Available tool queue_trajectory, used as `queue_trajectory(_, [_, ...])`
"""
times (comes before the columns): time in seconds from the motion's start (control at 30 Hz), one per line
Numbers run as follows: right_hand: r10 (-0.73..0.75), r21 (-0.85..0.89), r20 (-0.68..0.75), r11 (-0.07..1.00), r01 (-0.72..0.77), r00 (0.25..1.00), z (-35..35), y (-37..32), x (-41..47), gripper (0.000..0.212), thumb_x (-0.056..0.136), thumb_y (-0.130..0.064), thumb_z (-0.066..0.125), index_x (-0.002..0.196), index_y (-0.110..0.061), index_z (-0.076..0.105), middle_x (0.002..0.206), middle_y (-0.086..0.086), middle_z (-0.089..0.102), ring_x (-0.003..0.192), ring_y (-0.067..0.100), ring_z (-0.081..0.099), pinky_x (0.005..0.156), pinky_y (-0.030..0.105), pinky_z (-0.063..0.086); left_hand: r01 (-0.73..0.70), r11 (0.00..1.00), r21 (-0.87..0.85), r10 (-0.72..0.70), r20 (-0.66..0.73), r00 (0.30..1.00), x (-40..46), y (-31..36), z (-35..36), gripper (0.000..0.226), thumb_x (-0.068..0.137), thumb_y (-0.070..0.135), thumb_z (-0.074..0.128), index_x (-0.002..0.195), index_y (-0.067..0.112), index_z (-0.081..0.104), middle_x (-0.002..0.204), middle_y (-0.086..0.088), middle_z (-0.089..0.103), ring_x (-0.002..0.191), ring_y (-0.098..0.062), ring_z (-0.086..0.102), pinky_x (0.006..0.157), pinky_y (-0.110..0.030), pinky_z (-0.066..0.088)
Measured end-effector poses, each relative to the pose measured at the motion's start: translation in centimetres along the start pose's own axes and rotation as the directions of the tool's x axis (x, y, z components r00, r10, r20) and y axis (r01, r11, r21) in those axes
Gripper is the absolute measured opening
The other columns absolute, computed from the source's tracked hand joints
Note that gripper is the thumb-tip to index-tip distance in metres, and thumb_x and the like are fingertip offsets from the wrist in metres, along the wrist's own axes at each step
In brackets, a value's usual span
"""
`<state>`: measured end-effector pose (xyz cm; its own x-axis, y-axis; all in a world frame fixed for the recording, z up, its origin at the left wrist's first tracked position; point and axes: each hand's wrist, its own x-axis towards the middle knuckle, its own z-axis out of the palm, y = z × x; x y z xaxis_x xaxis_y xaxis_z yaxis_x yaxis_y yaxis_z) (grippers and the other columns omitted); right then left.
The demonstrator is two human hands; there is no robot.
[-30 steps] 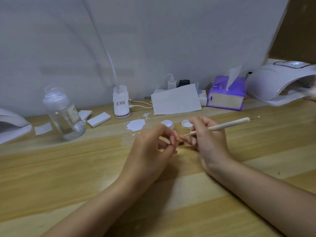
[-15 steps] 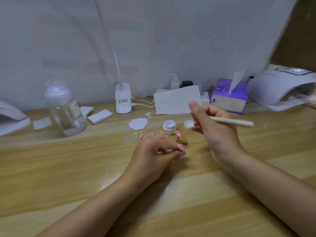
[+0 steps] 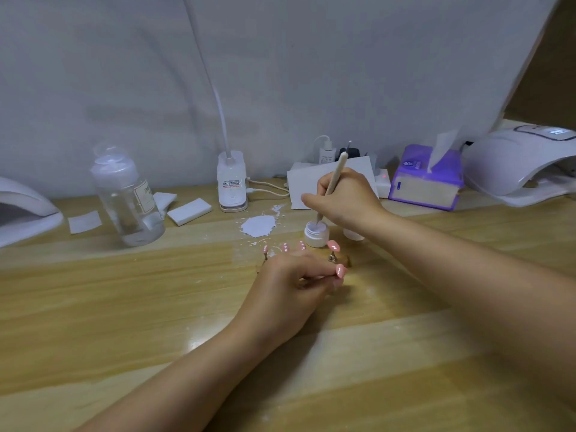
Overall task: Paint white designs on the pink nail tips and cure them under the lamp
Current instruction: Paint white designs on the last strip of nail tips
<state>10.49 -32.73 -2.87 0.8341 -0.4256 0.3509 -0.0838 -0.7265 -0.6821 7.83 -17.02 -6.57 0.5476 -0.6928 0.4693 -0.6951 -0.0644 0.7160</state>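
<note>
Dipping slim brush (image 3: 332, 182) (seemingly) into round jar (image 3: 316, 234).

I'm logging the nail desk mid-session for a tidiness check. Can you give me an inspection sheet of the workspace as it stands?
Surface: wooden desk, with a white paint smear and small splatters beside it.
Job's things: open white paint jar; pink nail tips on stands; curing lamp at far right.
Clutter: clear bottle, white pads, purple tissue box, paper sheet.
Grips: right hand holds a brush dipped into the jar; left hand pinches a pink nail tip.
Cables: white cord from the clip lamp base; charger plugged in.
Surroundings: grey backdrop.
</note>
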Motion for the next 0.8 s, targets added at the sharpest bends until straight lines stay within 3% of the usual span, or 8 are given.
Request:
queue_trajectory(0.17, [0.002,-0.077,0.029,0.997,0.000,1.000,0.4,0.1,-0.1,0.035,0.072,-0.017,0.061,0.043,-0.017,0.041,0.044,-0.004,0.046,0.051,0.011,0.043,0.053,0.025,0.033,0.019,0.998,-0.057,-0.019,0.000,1.000,0.0,-0.4,0.1,0.012,0.077,-0.003,0.068,0.077,0.006,0.074,0.068,0.013,0.064,0.067,0.010,0.056,0.071,-0.003,0.037])
queue_trajectory(0.3, [-0.006,-0.049,0.024,0.999,0.008,1.000,0.4,0.1,-0.4,0.034,0.073,-0.017,0.062,0.044,-0.018,0.043,0.046,-0.004,0.046,0.057,0.017,0.051,0.058,0.029,0.041,0.019,0.998,-0.065,-0.019,-0.009,1.000,0.0,-0.5,0.1,0.007,0.077,-0.001,0.068,0.076,0.003,0.074,0.070,0.009,0.066,0.067,0.010,0.056,0.070,-0.006,0.039])
queue_trajectory(0.4, [-0.019,-0.019,-0.003,1.000,0.019,1.000,0.4,0.2,-0.7,0.034,0.073,-0.018,0.062,0.044,-0.018,0.043,0.047,-0.003,0.047,0.062,0.021,0.056,0.056,0.028,0.041,0.009,0.999,-0.046,-0.010,-0.010,1.000,-0.1,-0.5,0.2,0.008,0.077,-0.001,0.068,0.076,0.004,0.074,0.069,0.013,0.064,0.067,0.013,0.055,0.072,-0.002,0.035])
queue_trajectory(0.5, [-0.019,0.001,-0.015,1.000,0.019,1.000,0.2,0.1,-0.9,0.037,0.075,-0.019,0.062,0.044,-0.018,0.042,0.046,-0.005,0.045,0.057,0.016,0.048,0.055,0.026,0.037,0.000,1.000,-0.017,-0.001,-0.010,1.000,-0.1,-0.5,0.3,0.009,0.078,-0.001,0.068,0.074,0.005,0.074,0.072,0.011,0.065,0.069,0.014,0.054,0.074,0.004,0.030])
queue_trajectory(0.6, [0.005,0.202,-0.172,0.979,0.030,0.985,-0.7,-0.2,-1.6,0.042,0.082,-0.023,0.061,0.045,-0.016,0.042,0.039,-0.008,0.047,0.056,0.014,0.054,0.059,0.027,0.042,-0.003,1.000,-0.001,0.003,-0.011,1.000,-0.1,-0.6,0.3,0.010,0.078,-0.002,0.067,0.074,0.005,0.074,0.077,0.008,0.068,0.072,0.018,0.054,0.075,0.010,0.024])
queue_trajectory(0.67, [0.053,0.393,-0.237,0.918,0.046,0.970,-1.4,-0.5,-3.0,0.039,0.086,-0.027,0.060,0.053,-0.012,0.048,0.041,-0.008,0.051,0.047,0.006,0.056,0.052,0.022,0.045,-0.002,1.000,-0.002,0.002,-0.004,1.000,-0.1,-0.7,0.4,0.011,0.078,-0.004,0.067,0.076,0.004,0.074,0.078,0.008,0.068,0.073,0.023,0.052,0.075,0.012,0.022])
queue_trajectory(0.73, [0.109,0.571,-0.223,0.820,0.039,0.969,-2.0,-0.7,-5.0,0.035,0.087,-0.031,0.061,0.057,-0.012,0.055,0.043,-0.005,0.055,0.041,0.003,0.055,0.045,0.016,0.045,-0.006,1.000,0.003,0.006,-0.005,1.000,-0.2,-0.7,0.4,0.011,0.078,-0.003,0.067,0.077,0.005,0.074,0.077,0.012,0.067,0.073,0.027,0.049,0.074,0.013,0.020])
queue_trajectory(0.8, [0.148,0.697,-0.179,0.716,0.019,0.973,-2.3,-0.7,-7.3,0.033,0.081,-0.030,0.066,0.055,-0.014,0.054,0.044,-0.005,0.058,0.043,0.004,0.056,0.049,0.017,0.049,-0.003,1.000,-0.005,0.003,-0.013,1.000,-0.2,-0.8,0.4,0.010,0.078,-0.001,0.068,0.078,0.005,0.075,0.076,0.013,0.068,0.072,0.029,0.047,0.073,0.013,0.020])
